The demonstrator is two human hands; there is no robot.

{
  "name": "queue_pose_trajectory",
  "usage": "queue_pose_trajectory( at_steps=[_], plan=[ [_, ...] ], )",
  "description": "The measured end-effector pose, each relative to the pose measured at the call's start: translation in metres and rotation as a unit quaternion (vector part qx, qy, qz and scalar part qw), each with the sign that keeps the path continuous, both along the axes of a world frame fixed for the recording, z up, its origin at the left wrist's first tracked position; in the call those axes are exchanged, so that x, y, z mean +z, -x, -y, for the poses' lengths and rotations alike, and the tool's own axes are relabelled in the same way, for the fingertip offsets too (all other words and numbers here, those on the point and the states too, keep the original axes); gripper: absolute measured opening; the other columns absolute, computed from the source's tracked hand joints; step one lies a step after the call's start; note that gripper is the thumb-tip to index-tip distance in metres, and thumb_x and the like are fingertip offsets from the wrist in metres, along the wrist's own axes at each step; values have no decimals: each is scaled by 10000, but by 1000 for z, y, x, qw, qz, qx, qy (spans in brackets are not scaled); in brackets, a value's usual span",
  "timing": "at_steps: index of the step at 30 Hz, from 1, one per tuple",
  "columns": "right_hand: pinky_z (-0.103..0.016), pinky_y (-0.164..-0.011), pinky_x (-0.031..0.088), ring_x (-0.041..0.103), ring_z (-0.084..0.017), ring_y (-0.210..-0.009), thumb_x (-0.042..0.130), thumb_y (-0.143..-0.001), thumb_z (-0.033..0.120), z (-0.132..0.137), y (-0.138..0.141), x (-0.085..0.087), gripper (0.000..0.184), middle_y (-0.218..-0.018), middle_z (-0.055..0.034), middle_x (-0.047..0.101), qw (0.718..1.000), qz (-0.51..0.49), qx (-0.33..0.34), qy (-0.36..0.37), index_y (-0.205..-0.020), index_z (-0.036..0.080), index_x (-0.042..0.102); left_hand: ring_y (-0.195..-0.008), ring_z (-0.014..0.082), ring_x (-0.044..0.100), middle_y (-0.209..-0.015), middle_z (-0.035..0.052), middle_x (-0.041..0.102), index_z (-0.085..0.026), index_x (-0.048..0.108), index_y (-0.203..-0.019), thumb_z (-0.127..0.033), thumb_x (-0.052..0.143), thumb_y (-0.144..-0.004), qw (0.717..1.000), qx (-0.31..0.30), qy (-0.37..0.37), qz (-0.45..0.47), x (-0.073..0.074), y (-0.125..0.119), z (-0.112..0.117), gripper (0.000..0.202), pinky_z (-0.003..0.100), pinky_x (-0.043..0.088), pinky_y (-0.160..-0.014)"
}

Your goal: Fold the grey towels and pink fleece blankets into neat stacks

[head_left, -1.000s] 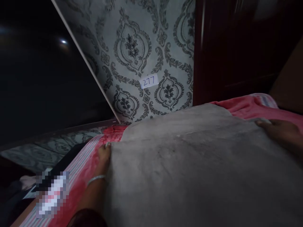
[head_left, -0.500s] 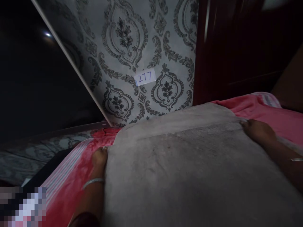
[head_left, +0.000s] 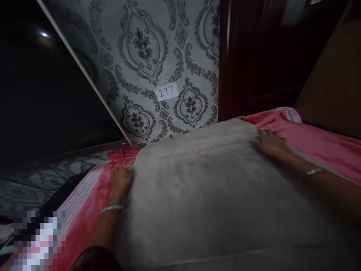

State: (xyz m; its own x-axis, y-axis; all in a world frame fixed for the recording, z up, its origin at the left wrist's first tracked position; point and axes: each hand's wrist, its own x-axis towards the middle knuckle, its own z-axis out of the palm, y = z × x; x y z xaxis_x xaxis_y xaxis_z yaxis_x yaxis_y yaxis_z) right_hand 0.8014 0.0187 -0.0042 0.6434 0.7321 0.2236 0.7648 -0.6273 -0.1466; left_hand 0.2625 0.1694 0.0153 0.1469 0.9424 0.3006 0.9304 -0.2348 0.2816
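Note:
A grey plush blanket (head_left: 214, 192) lies spread before me, its far end showing a crease across it. At its left edge, my left hand (head_left: 122, 177) is closed with the fingers bent round the border; a bracelet sits on that wrist. My right hand (head_left: 270, 143) rests at the far right corner of the blanket, palm down, fingers apart and touching the cloth. Under the grey cloth is a pink-red blanket (head_left: 313, 145) with a striped border on the left side.
Patterned wallpaper (head_left: 180, 71) with a paper label (head_left: 167, 92) reading 277 rises behind. A large dark screen (head_left: 50, 90) stands at left. A dark red wooden panel (head_left: 254, 60) and a brown surface (head_left: 332, 82) are at right. A pixelated patch covers the lower left.
My right hand has shifted left in view and its fingers have spread from a grip on the blanket's edge. The left hand stays at its edge. The view has turned slightly to the right.

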Motion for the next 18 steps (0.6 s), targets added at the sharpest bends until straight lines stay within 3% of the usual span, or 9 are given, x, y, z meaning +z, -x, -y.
queue_pose_trajectory(
  at_steps=[2, 5, 8, 10, 13, 16, 18],
  plan=[
    [-509, -1079, 365, 325, -343, -1430, 347, -1016, 456, -5, 49, 5, 601, -1578, -209, 328, 991, 22, 133, 2, -1542, 165, 364, -1260, 292, 545, -1413, 130, 547, -205, 538, -1368, -464, 566, -943, 999, -35, 23, -25, -7, -28, 18, 498, 509, 479, -1015],
    [-531, -1141, 308, 264, -332, -1470, 321, -1011, 504, -19, 124, -6, 616, -1628, -118, 264, 953, 0, 302, 17, -1569, 244, 321, -1459, 330, 335, -1577, 135, 402, -247, 408, -1506, -544, 432, -971, 983, -142, 68, -92, -22, -88, 43, 613, 538, 334, -1134],
    [-624, -1140, 267, 242, -360, -1478, 249, -1003, 571, -26, 170, -31, 629, -1636, -60, 259, 924, -18, 380, 28, -1571, 309, 313, -1524, 291, 201, -1653, 93, 260, -272, 279, -1573, -560, 310, -989, 959, -223, 92, -148, -37, -140, 60, 652, 540, 193, -1208],
    [-655, -1141, 238, 239, -371, -1477, 210, -999, 594, -27, 180, -46, 641, -1629, -49, 279, 923, -22, 383, 31, -1564, 319, 334, -1536, 275, 165, -1666, 77, 216, -273, 261, -1580, -552, 257, -996, 956, -228, 89, -163, -42, -157, 68, 647, 537, 141, -1225],
    [-654, -1148, 227, 231, -367, -1481, 187, -995, 609, -29, 177, -55, 653, -1627, -38, 285, 921, -19, 388, 26, -1558, 322, 352, -1538, 266, 155, -1667, 74, 208, -265, 275, -1576, -542, 238, -1001, 957, -226, 88, -162, -44, -159, 72, 639, 531, 134, -1229],
    [-625, -1150, 249, 253, -350, -1476, 192, -995, 603, -26, 158, -53, 658, -1616, -47, 310, 921, -19, 388, 37, -1553, 305, 370, -1536, 263, 165, -1661, 80, 228, -253, 287, -1572, -540, 248, -1004, 956, -221, 92, -169, -41, -142, 72, 637, 527, 136, -1229],
    [-622, -1146, 254, 261, -351, -1472, 213, -997, 591, -16, 134, -49, 653, -1613, -61, 315, 934, -15, 354, 46, -1549, 286, 382, -1535, 277, 165, -1657, 84, 240, -248, 303, -1567, -543, 277, -1002, 961, -193, 93, -174, -36, -119, 70, 637, 539, 133, -1227]
  ],
)
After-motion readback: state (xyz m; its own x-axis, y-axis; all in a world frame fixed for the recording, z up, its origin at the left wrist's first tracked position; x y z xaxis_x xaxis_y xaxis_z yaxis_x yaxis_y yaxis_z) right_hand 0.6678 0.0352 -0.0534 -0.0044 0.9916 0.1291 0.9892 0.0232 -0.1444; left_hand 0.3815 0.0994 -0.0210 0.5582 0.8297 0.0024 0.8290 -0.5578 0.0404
